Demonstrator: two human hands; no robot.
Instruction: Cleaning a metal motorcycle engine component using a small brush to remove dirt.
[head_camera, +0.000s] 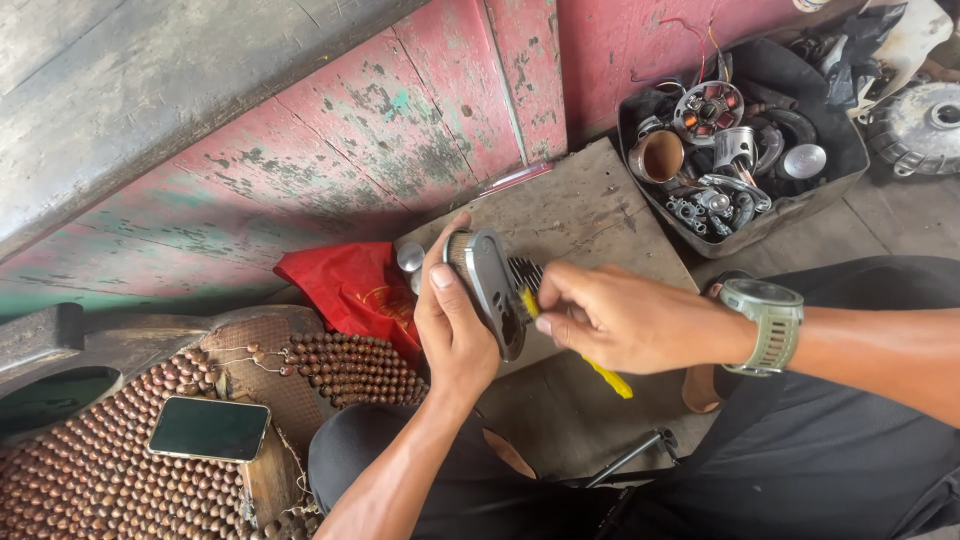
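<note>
A worn wooden wall fills the upper left and top of the frame, its red paint flaked to green and bare grey. At the centre lies a rough grey board on a concrete floor — daylight falls evenly, no hard shadows. At the lower left a beaded seat mat carries a dark phone. A red bag sits by the wall, and a black tray of metal parts occupies the upper right.

Soft, even daylight on my hands; shadows faint, focus sharp, slight wide-angle bending toward the frame's edges.
</note>
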